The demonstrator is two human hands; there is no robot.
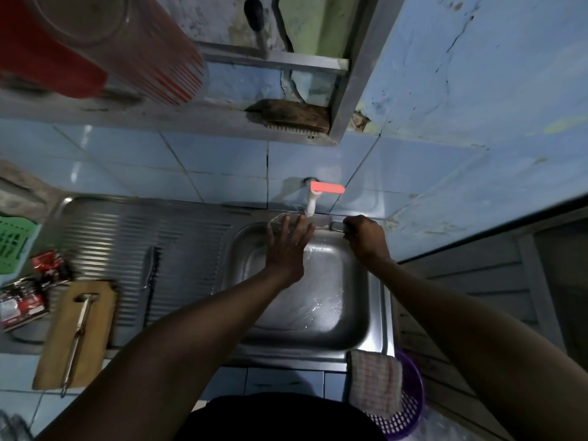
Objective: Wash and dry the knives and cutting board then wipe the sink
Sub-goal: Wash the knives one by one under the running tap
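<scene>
A steel sink unit (191,224) carries a dark-handled knife (149,265) on its ribbed drainboard. Beside it, a wooden cutting board (60,351) holds a metal utensil (78,332); a checked cloth (375,380) drapes the front corner.

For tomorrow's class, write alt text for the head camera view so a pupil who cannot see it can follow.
A person rinses a knife under the running tap over a steel sink: the right hand grips the handle, and the left hand lies flat near the blade. On the left lie a wooden cutting board with a metal utensil on it and another knife on the drainboard.
</scene>
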